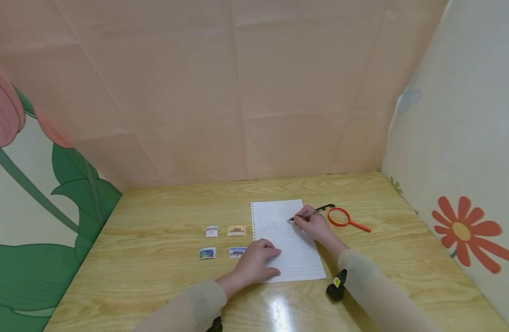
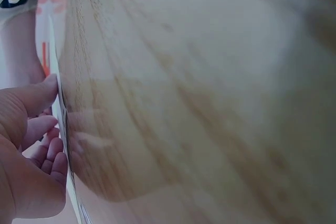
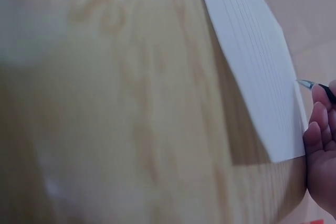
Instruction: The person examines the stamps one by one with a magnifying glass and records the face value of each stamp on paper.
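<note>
A lined sheet of paper with punched holes along its left edge lies on the wooden table. Faint handwriting, resembling "120元", crosses its upper part. My right hand grips a black pen, its tip right at the paper just past the writing. In the right wrist view the pen's metal tip points at the sheet. My left hand rests on the sheet's lower left, thumb and fingers spread, overlapping the corner of a small building picture.
Left of the sheet lie more small stamp-like pictures: a pale one, a yellow one and a blue-green one. A red magnifying glass lies right of my right hand. A flowered panel borders the table's right side.
</note>
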A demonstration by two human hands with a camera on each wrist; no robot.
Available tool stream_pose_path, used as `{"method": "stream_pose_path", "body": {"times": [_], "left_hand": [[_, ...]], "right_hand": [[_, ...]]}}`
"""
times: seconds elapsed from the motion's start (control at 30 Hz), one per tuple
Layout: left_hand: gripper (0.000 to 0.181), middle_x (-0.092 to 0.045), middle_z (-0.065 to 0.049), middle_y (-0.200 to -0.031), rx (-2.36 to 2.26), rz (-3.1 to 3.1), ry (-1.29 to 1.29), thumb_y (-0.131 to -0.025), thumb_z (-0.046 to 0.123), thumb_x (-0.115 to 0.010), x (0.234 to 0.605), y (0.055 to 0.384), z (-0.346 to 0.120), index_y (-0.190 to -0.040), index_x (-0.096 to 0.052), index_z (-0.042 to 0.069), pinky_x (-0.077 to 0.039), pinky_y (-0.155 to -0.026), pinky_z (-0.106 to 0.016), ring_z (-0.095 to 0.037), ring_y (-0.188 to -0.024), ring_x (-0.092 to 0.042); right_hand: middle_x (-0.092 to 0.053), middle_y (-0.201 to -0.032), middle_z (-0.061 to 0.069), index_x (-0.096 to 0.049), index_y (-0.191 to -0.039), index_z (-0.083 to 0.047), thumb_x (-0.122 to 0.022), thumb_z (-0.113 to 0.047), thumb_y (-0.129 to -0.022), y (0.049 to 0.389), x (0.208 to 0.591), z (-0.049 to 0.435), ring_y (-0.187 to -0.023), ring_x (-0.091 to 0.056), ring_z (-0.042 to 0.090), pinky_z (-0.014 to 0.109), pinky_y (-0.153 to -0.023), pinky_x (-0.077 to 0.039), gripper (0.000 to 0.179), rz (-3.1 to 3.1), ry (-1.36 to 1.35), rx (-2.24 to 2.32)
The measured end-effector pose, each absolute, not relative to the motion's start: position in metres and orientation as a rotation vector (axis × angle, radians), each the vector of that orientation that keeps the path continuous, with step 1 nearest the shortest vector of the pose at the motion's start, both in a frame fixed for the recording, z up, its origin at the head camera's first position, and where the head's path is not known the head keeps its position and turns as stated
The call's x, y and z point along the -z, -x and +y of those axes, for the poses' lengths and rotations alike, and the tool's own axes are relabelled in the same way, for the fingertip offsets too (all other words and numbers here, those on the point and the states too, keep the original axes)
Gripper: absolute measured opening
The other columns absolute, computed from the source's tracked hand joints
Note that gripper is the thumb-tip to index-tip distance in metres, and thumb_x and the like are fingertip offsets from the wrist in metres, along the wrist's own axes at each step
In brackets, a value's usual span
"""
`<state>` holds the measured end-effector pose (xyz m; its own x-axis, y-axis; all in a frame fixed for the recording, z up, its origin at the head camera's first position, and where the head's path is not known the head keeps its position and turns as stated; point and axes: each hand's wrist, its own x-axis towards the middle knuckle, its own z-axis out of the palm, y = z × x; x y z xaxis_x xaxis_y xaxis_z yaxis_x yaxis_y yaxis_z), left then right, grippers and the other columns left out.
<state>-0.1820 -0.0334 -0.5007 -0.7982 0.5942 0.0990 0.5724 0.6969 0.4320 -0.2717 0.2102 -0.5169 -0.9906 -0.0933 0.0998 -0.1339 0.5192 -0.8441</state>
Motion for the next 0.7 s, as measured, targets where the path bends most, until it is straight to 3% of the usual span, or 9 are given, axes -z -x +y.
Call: {"method": "stream_pose_path", "body": {"times": [0.4,0.7], "left_hand": [[0.051,-0.061,0.0,-0.116,-0.686,2.848,-0.977,-0.081,0.032,-0.082,0.4988,0.1821,-0.0328,-0.126,-0.069,0.012,-0.041,-0.097,-0.029,-0.014,-0.108,-0.053],[0.051,-0.06,0.0,-0.116,-0.692,2.847,-0.991,-0.081,0.032,-0.082,0.4999,0.1825,-0.0334,-0.126,-0.069,0.012,-0.042,-0.094,-0.028,-0.013,-0.106,-0.053]], "right_hand": [[-0.062,-0.091,0.004,-0.064,-0.094,-0.008,-0.068,-0.015,-0.094,0.2725,0.5165,0.2069,-0.065,-0.055,0.016,0.025,-0.056,-0.045,0.008,-2.695,-0.262,-1.454],[-0.062,-0.075,0.0,-0.059,-0.088,-0.008,-0.068,-0.009,-0.09,0.2712,0.5173,0.2077,-0.067,-0.055,0.017,0.024,-0.059,-0.042,0.009,-2.7,-0.308,-1.516]]}}
